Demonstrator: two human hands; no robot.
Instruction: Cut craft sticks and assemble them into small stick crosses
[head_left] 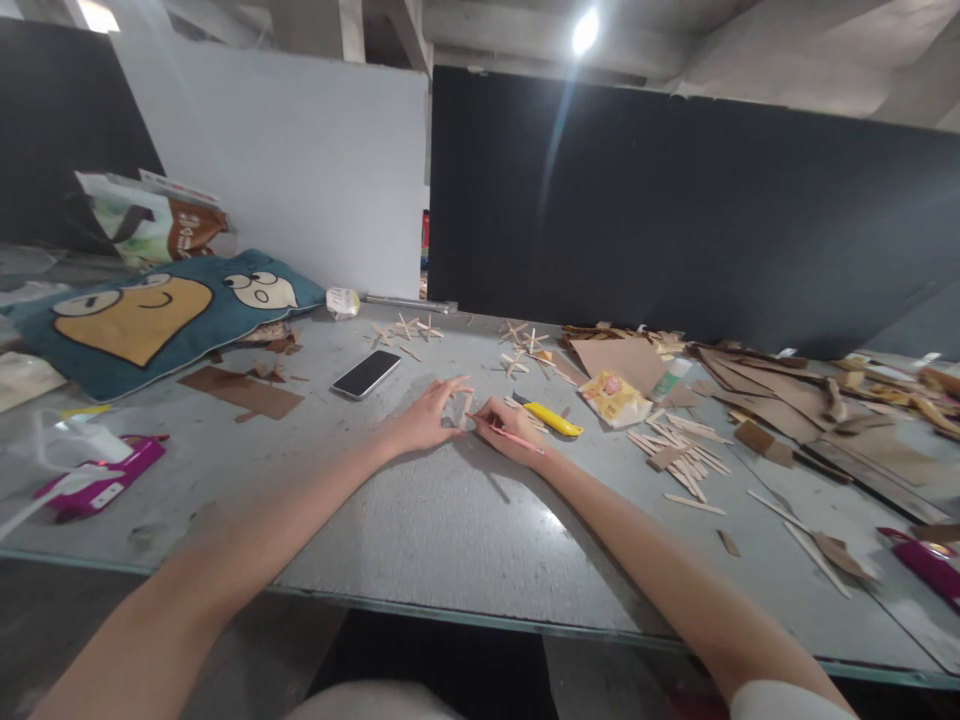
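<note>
My right hand (504, 428) is closed round a slim pink pencil (519, 440), its tip toward my left hand. My left hand (433, 415) rests on the table, thumb and fingers curved about a short pale wooden craft stick (466, 410). The pencil tip is close to that stick; whether they touch is too small to tell. Just right of my right hand lies a yellow utility knife (553, 418), with a few sticks beside it. Beyond my hands are several star shapes made of crossed sticks (514, 362). A phone (367, 373) lies left of my left hand.
Loose craft sticks (686, 455), a yellow packet (613, 398), a glue stick (670, 379) and cardboard scraps (757, 385) cover the right side. On the left are a blue cushion (187, 310), brown cardboard (244, 392) and a magenta power strip (112, 480). Dark panels (675, 210) stand behind.
</note>
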